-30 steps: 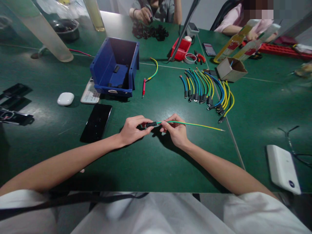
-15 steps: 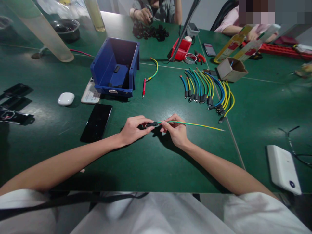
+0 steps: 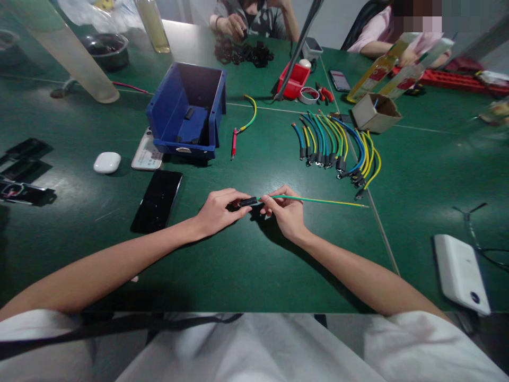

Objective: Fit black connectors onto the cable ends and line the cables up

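Note:
Between the fingertips of my left hand [image 3: 219, 213] is a short black sleeve [image 3: 248, 201] at one end of a green-and-yellow wire [image 3: 314, 199]. My right hand [image 3: 287, 213] pinches that wire just beside the sleeve. The wire runs on to the right past my right hand, and its far tip looks bare. Whatever sits inside the sleeve is hidden. Beyond my hands, to the right, several blue, green and yellow wires [image 3: 334, 138] with black sleeved ends lie in a row. A short yellow-green wire [image 3: 254, 114] with a red end piece lies farther back.
A blue bin [image 3: 159, 116] with small black pieces stands at left, near a black phone [image 3: 157, 201] and a white earphone case [image 3: 107, 163]. A white power bank [image 3: 461, 273] lies right. A small box [image 3: 376, 114] and bottles [image 3: 368, 74] stand behind. Two people sit across the table.
The view has shifted slightly. My hands keep the same grip on the sleeve and wire; the wire's far tip sits a little higher.

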